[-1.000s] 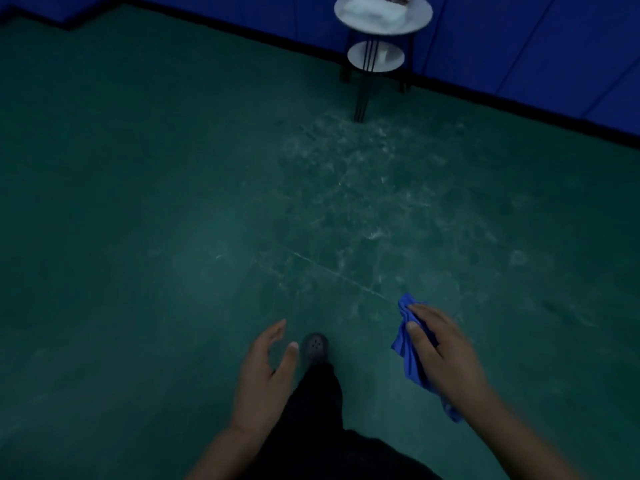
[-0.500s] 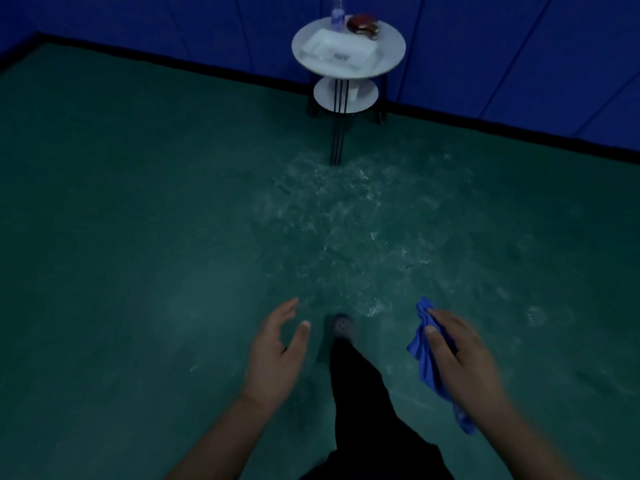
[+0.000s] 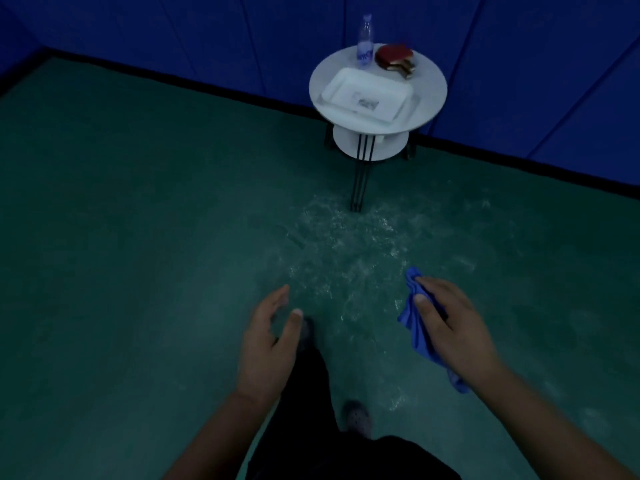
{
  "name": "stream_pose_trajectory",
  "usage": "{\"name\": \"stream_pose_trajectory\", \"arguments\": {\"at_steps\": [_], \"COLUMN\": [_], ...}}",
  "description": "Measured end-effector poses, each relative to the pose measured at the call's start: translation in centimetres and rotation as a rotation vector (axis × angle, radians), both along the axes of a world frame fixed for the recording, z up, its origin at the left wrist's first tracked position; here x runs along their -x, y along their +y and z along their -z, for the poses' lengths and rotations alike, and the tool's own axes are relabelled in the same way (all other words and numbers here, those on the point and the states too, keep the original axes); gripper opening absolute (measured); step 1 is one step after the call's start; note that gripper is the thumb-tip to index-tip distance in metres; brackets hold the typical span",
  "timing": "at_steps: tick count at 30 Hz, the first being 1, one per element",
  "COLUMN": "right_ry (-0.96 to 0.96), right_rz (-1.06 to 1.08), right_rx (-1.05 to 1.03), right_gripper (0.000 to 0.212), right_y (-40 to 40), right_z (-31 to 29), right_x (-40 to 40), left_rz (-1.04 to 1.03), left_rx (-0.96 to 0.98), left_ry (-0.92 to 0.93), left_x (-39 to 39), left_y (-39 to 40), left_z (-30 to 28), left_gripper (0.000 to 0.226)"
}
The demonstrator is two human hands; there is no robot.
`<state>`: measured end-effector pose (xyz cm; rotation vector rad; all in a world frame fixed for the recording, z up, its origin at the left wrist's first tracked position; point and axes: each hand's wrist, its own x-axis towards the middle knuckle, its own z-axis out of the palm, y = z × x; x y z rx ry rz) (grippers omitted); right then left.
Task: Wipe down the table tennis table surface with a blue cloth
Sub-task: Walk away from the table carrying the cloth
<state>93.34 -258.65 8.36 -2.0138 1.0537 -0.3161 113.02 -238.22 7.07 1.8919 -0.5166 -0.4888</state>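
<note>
Nearest the camera are the person's dark trousers, with one shoe planted on the green floor and the other foot only partly visible beside the left thumb. Both bare forearms reach forward over the floor.

The left hand hangs in the air with nothing in it, fingers loosely curved and thumb spread apart from them. The right hand grips the blue cloth: the thumb presses it against the fingers, a bunched corner sticks out past the fingertips, and the rest trails down below the palm towards the wrist. The cloth is clear of the floor, carried in the air. No table tennis table shows in the view.

Ahead of the hands the floor has a patch of pale scuffed marks. Beyond that stands a round white side table on thin black legs, with a smaller round shelf under its top. In the middle of the top lies a white tray. At the far edge stands a clear bottle, upright, and just beside it, to the right, lies a red paddle.

Behind the side table a black skirting strip runs along the foot of the blue wall.
</note>
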Motion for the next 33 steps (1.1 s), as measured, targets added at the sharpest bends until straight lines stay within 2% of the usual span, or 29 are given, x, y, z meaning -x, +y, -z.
{"name": "stream_pose_trajectory", "arguments": {"at_steps": [3, 6, 8, 11, 14, 16, 20, 23, 33], "right_ry": [0.016, 0.061, 0.079, 0.074, 0.05, 0.034, 0.051, 0.046, 0.111], "right_rz": [0.026, 0.057, 0.081, 0.126, 0.172, 0.222, 0.25, 0.235, 0.135], "right_rx": [-0.006, -0.018, -0.031, -0.035, -0.007, 0.013, 0.019, -0.003, -0.166], "right_gripper": [0.038, 0.038, 0.037, 0.038, 0.051, 0.047, 0.034, 0.034, 0.04], "right_y": [-4.9, -9.1, -11.8, -17.0, -22.8, -26.6, -34.1, -40.0, -56.8], "right_z": [1.6, 2.9, 2.8, 2.1, 1.2, 0.9, 2.1, 4.1, 9.4], "right_x": [-6.0, -11.9, -15.6, -21.0, -24.8, -27.2, -31.8, -35.0, -44.8], "left_rz": [-0.011, 0.014, 0.039, 0.133, 0.206, 0.219, 0.283, 0.304, 0.291], "left_rx": [-0.024, -0.063, -0.08, -0.085, -0.088, -0.047, -0.032, -0.074, -0.197], "left_ry": [0.027, 0.038, 0.048, 0.04, 0.004, 0.007, 0.038, 0.024, 0.067], "left_x": [-5.2, -11.2, -15.7, -22.8, -29.0, -32.1, -35.9, -37.9, -45.7], "left_y": [-4.9, -9.5, -12.9, -19.0, -26.3, -31.7, -41.1, -46.6, -63.6], "left_z": [1.9, 3.2, 3.2, 2.7, 1.8, 1.2, 2.1, 4.0, 6.8], "left_gripper": [0.035, 0.044, 0.051, 0.049, 0.05, 0.045, 0.048, 0.053, 0.045]}}
